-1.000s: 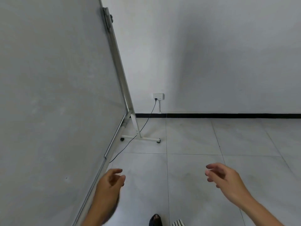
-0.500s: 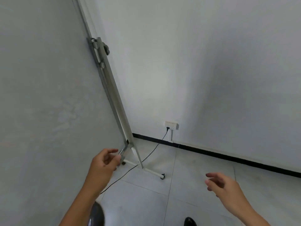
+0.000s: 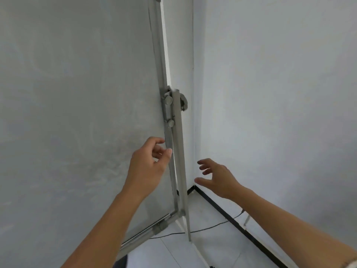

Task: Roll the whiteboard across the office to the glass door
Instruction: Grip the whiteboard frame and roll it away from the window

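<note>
The whiteboard (image 3: 77, 113) fills the left half of the view, its grey face turned toward me. Its metal side post (image 3: 178, 155) runs down the right edge, with a pivot clamp and two knobs (image 3: 170, 105) above my hands. My left hand (image 3: 149, 167) is raised at the board's right frame edge, fingers curled and apart, the fingertips right at the frame but not closed around it. To the right of the post, a short gap away, my right hand (image 3: 218, 176) is open with its fingers spread toward the post. No glass door is in view.
White walls meet in a corner (image 3: 193, 93) just behind the post, with a black skirting strip (image 3: 231, 219) along the floor. A black cable (image 3: 208, 228) lies across the pale tiles under the stand's white foot (image 3: 201, 254).
The view has swung up and closer to the post. Both hands have risen from low over the floor to the frame's edge, the left beside it, the right nearing it.
</note>
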